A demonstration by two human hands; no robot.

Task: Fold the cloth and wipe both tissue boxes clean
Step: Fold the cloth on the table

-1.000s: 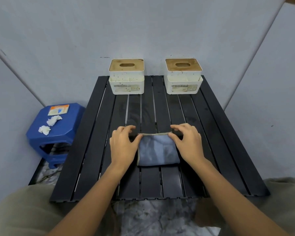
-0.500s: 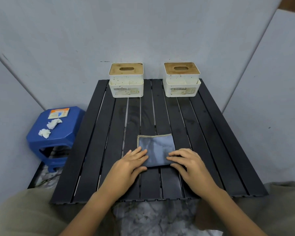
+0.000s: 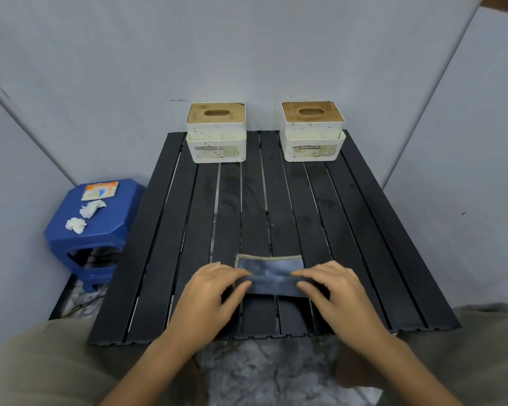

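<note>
Near edge of table: the cloth (image 3: 269, 276) lies on the black slatted table (image 3: 364, 230), long axis running left to right.
Left hand (image 3: 214, 291): fingers curled, pinching the cloth's near left edge, lifted and rolled away from the person.
Right hand (image 3: 332, 288): likewise pinching the near right edge.
Fold direction: far edge lies just beyond the fingertips.
Boxes: left tissue box (image 3: 216, 133) and right tissue box (image 3: 313, 131) stand well apart at the far edge, unwiped, I judge.

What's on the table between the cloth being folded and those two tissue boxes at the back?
Nothing: in the head view, only bare black slats of the table separate the cloth from both tissue boxes.
</note>
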